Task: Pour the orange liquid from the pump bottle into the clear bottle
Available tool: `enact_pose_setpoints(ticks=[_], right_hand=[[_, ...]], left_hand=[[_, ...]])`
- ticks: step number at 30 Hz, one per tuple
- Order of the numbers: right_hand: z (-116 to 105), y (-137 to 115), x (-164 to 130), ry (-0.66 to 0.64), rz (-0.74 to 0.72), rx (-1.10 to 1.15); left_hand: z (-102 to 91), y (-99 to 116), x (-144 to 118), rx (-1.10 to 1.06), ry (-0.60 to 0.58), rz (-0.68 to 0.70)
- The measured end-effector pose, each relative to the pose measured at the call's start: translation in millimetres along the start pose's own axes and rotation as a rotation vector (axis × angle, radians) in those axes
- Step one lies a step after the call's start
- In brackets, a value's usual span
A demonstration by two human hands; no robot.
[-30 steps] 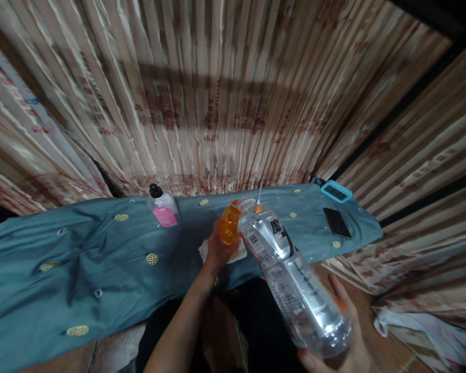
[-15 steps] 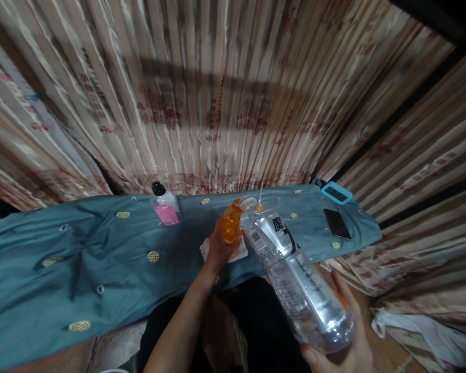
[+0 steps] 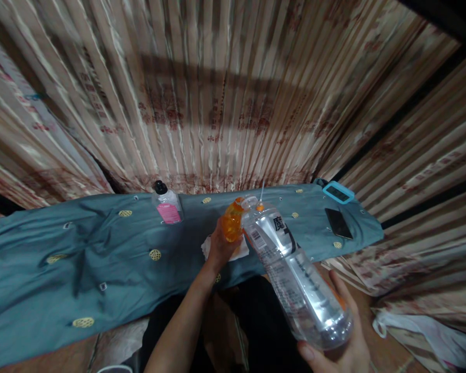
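My left hand (image 3: 219, 247) is closed around a small see-through orange bottle (image 3: 232, 223), held tilted above the cloth. My right hand (image 3: 345, 331) grips the base of a large clear plastic bottle (image 3: 295, 280) with a silver label and black characters. This big bottle slants toward the far left, and its mouth meets the orange bottle's top. Whether liquid passes between them I cannot make out. Behind the large bottle's neck, a thin pale tube (image 3: 262, 190) rises from an orange piece. Under my left hand lies a white tissue (image 3: 241, 251).
A clear bottle with black cap and pink label (image 3: 169, 210) stands on the teal cloth (image 3: 112, 243) at left. To the right are a dark phone (image 3: 338, 224) and a blue-framed digital clock (image 3: 338, 192). Pleated curtains (image 3: 202, 103) hang behind. A white bag (image 3: 423, 331) lies low right.
Both hands keep their grip and the two bottles stay mouth to mouth. The large bottle's base has shifted very slightly left; the view has moved a little.
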State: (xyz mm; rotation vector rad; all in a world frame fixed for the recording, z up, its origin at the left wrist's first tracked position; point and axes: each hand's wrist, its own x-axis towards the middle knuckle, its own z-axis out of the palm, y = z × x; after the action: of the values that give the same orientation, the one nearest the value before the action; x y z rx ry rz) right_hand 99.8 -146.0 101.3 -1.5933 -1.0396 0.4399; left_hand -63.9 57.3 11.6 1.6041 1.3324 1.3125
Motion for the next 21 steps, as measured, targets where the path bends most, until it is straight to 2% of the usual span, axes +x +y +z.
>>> enact_pose_setpoints(ticks=[21], right_hand=[[-5.5,5.8,-0.8,0.014,-0.118,-0.126]], left_hand=[[1.0,-0.4,0.0,0.012,-0.002,0.052]])
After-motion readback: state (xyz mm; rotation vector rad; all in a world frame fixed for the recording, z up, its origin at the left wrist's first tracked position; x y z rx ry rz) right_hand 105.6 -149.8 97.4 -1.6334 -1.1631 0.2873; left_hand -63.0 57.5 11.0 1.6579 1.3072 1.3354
